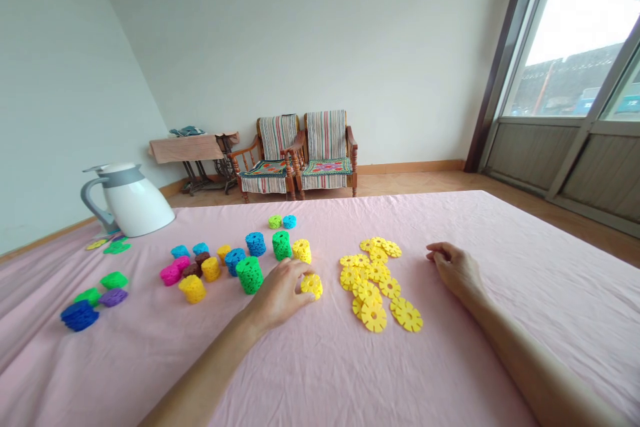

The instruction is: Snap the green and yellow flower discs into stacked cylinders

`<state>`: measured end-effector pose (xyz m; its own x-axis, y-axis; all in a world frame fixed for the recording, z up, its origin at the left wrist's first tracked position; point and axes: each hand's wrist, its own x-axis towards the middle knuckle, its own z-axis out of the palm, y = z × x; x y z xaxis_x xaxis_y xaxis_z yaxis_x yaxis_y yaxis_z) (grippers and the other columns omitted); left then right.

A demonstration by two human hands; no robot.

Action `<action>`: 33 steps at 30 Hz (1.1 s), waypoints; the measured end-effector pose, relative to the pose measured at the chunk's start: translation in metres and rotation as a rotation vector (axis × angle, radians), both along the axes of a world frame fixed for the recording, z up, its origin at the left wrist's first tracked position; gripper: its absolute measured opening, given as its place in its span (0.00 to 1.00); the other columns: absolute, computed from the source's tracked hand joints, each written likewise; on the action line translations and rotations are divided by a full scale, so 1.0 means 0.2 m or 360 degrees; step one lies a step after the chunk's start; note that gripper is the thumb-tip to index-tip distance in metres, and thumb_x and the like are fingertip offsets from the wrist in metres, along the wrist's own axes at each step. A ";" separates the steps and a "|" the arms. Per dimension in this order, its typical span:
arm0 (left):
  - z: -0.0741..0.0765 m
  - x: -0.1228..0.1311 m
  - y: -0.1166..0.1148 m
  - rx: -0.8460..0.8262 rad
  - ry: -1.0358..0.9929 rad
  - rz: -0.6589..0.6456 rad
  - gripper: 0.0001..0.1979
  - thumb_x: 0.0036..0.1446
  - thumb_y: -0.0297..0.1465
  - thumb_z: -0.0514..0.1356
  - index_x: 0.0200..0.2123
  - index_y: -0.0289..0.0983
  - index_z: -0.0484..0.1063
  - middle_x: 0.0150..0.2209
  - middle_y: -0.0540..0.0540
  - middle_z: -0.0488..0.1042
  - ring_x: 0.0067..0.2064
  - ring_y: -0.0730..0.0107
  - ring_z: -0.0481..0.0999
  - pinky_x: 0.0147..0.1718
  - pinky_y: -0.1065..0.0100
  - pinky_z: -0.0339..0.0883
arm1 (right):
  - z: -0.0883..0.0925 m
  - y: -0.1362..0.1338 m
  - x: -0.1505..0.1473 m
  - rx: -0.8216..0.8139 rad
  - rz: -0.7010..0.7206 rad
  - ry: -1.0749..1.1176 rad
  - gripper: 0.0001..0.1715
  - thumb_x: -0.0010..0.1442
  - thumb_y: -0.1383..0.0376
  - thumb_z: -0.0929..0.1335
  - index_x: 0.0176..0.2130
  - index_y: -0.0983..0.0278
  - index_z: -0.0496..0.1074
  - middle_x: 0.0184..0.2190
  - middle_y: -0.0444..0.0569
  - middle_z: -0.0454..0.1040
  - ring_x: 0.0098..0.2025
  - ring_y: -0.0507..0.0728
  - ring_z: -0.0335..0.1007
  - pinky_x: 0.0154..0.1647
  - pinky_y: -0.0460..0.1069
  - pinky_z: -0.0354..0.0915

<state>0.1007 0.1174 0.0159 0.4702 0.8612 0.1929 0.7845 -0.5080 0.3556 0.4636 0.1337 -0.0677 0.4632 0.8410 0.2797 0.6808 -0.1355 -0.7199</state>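
Observation:
My left hand (281,292) has its thumb and fingers curled around a short stack of yellow notched discs (311,286) on the cloth. Just behind it stands another yellow stack (302,251). Beside that hand are a green stack of discs (249,275) and a second, farther green stack (281,245). Loose yellow discs (369,293) lie spread and overlapping between my two hands. To their right my right hand (457,269) rests on the cloth, its fingers loosely curled inward, touching no disc; whether anything is between the fingertips I cannot make out.
A pink cloth (310,373) covers the table. Further left stand blue stacks (255,244), magenta stacks (171,274), a dark blue stack (79,315) and a white jug (137,200). Beyond the table are two wooden chairs (327,147) and a cloth-covered sewing table (185,149).

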 end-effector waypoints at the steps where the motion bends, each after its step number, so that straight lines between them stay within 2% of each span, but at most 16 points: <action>1: 0.00 0.00 0.00 0.0005 0.0008 0.0004 0.13 0.45 0.28 0.61 0.37 0.38 0.73 0.38 0.49 0.75 0.42 0.62 0.69 0.42 0.65 0.60 | 0.00 0.00 0.00 0.0000 0.0001 -0.0001 0.18 0.50 0.66 0.60 0.38 0.62 0.73 0.30 0.46 0.79 0.35 0.56 0.74 0.35 0.48 0.64; 10: -0.01 0.00 0.00 -0.0003 0.0113 -0.0004 0.12 0.46 0.27 0.60 0.37 0.39 0.72 0.35 0.50 0.75 0.39 0.64 0.69 0.39 0.67 0.60 | 0.01 -0.01 0.00 0.0015 -0.0001 -0.0011 0.17 0.50 0.65 0.60 0.37 0.61 0.73 0.30 0.46 0.79 0.34 0.56 0.74 0.34 0.48 0.64; 15: -0.02 0.03 -0.01 0.0093 0.0006 -0.0048 0.17 0.45 0.28 0.63 0.42 0.41 0.71 0.43 0.48 0.73 0.47 0.60 0.68 0.46 0.63 0.60 | 0.00 0.00 0.00 0.0024 -0.0009 -0.0001 0.18 0.50 0.66 0.60 0.37 0.61 0.74 0.29 0.46 0.79 0.34 0.56 0.74 0.35 0.48 0.64; 20: -0.02 0.21 -0.11 -0.0011 -0.0067 -0.0365 0.15 0.48 0.29 0.64 0.42 0.40 0.71 0.42 0.47 0.72 0.46 0.62 0.68 0.47 0.63 0.61 | 0.01 0.00 0.00 0.0018 -0.0007 0.0009 0.18 0.49 0.66 0.60 0.37 0.62 0.74 0.29 0.46 0.79 0.34 0.56 0.74 0.35 0.48 0.64; 24: -0.01 0.35 -0.19 -0.0054 0.0050 -0.0628 0.20 0.50 0.26 0.61 0.48 0.42 0.67 0.43 0.47 0.69 0.46 0.63 0.68 0.46 0.64 0.62 | 0.01 -0.01 -0.01 0.0015 -0.0007 0.0010 0.18 0.50 0.66 0.60 0.37 0.61 0.74 0.30 0.46 0.79 0.34 0.56 0.74 0.35 0.48 0.64; 27: 0.00 0.40 -0.20 -0.0016 0.0171 -0.0728 0.22 0.50 0.23 0.58 0.49 0.44 0.66 0.44 0.46 0.66 0.46 0.63 0.67 0.45 0.64 0.62 | 0.01 0.00 -0.01 0.0023 -0.0006 0.0011 0.17 0.50 0.66 0.60 0.37 0.61 0.74 0.29 0.46 0.79 0.34 0.56 0.74 0.35 0.48 0.64; 33: 0.00 0.41 -0.15 0.0023 0.0279 -0.0813 0.15 0.49 0.24 0.57 0.42 0.40 0.68 0.41 0.45 0.66 0.44 0.62 0.67 0.42 0.64 0.63 | 0.01 0.00 -0.01 0.0027 -0.0018 0.0017 0.17 0.50 0.66 0.60 0.37 0.61 0.74 0.29 0.45 0.79 0.34 0.56 0.74 0.35 0.48 0.64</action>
<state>0.1826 0.0867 0.0154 0.8547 0.5122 0.0841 0.4832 -0.8443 0.2319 0.4617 0.1333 -0.0660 0.4755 0.8310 0.2888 0.6716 -0.1309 -0.7293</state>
